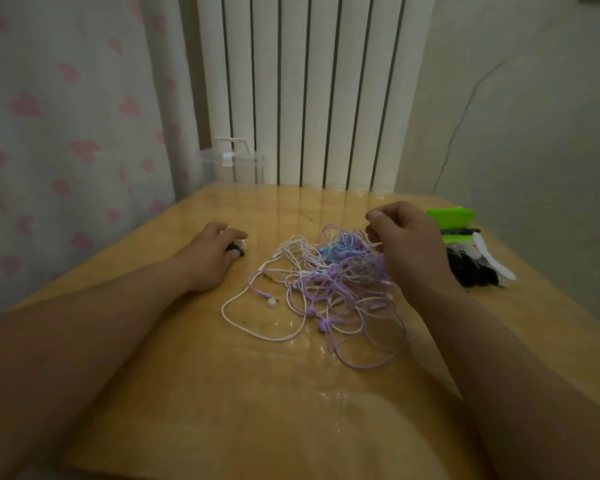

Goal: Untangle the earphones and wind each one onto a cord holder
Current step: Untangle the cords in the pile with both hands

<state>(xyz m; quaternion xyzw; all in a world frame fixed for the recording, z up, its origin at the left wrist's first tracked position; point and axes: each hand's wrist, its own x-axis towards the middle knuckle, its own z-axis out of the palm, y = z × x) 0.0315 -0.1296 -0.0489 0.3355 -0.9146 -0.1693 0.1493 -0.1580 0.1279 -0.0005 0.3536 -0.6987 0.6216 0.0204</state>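
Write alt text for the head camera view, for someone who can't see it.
A person's right hand pinches a strand of the tangled purple, white and blue earphones lying on a wooden table. Their left hand holds a small black-and-white object left of the tangle; a green box sits at the right.

Bare left hand (pixel 210 252) and right hand (pixel 409 244), forearms (pixel 84 327) bare to the frame edge

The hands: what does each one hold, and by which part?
The right hand pinches one pale strand of the tangled earphones. The left hand rests on a small black-and-white thing; a grip cannot be told.
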